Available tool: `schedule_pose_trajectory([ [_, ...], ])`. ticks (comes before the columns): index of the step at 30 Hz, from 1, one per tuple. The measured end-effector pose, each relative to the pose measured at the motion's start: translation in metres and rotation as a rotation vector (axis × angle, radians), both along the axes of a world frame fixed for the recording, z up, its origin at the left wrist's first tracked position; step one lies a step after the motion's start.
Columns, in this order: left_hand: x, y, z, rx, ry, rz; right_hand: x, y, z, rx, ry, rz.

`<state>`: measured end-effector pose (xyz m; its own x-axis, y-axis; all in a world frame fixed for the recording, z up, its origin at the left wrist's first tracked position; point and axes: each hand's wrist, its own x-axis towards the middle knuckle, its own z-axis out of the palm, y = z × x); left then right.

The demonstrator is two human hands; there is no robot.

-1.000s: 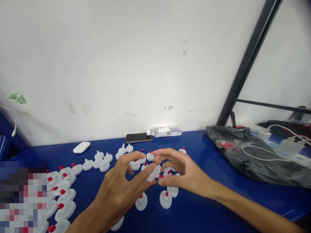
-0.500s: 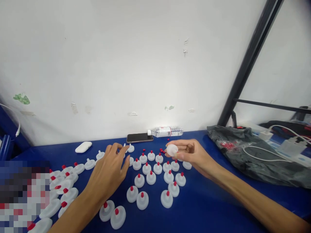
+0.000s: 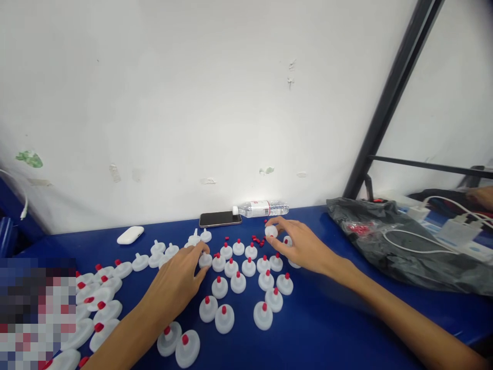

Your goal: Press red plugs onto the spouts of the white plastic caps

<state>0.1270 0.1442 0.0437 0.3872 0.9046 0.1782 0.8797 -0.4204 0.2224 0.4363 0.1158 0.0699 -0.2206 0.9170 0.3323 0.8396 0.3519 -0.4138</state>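
My left hand [image 3: 179, 275] is closed around the edge of a white nozzle lid [image 3: 205, 261] on the blue tabletop, index finger behind it and thumb in front. My right hand [image 3: 306, 246] pinches another white nozzle lid [image 3: 271, 230] between thumb and fingers, raised a little; a bit of red shows at its lower edge. Below that lid lie several small loose red caps [image 3: 257, 239]. Between the hands stand several white lids with red caps on their nozzles, such as the red-capped lid [image 3: 248, 266]. Bare-nozzled lids [image 3: 157, 247] stand beyond my left wrist.
A phone [image 3: 219, 219] and a clear water bottle [image 3: 262, 208] lie along the wall. A white earbud case [image 3: 130, 235] is at the back left. More red-capped lids [image 3: 108, 310] crowd the left side. A dark plastic bag [image 3: 400, 252] with cables lies at right.
My left hand has come down and its fingers have closed on a lid. My right hand has tilted the held lid, so red now shows at its lower edge. The view has shifted slightly.
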Motion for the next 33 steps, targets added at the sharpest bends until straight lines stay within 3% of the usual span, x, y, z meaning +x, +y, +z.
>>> schedule_pose_trajectory([
  [9, 0.001, -0.002, 0.004, 0.07, -0.048, 0.002, 0.002, 0.005, -0.006, -0.048, -0.125, 0.161],
  [15, 0.003, -0.004, 0.006, 0.149, -0.092, -0.046, 0.009, 0.012, -0.003, -0.032, -0.086, 0.098],
  [22, 0.003, -0.01, 0.01, 0.264, -0.165, -0.062, 0.019, 0.016, -0.01, -0.121, -0.121, 0.127],
  [33, 0.007, -0.013, 0.012, 0.415, -0.156, -0.138, 0.029, 0.034, -0.021, -0.071, -0.167, 0.123],
])
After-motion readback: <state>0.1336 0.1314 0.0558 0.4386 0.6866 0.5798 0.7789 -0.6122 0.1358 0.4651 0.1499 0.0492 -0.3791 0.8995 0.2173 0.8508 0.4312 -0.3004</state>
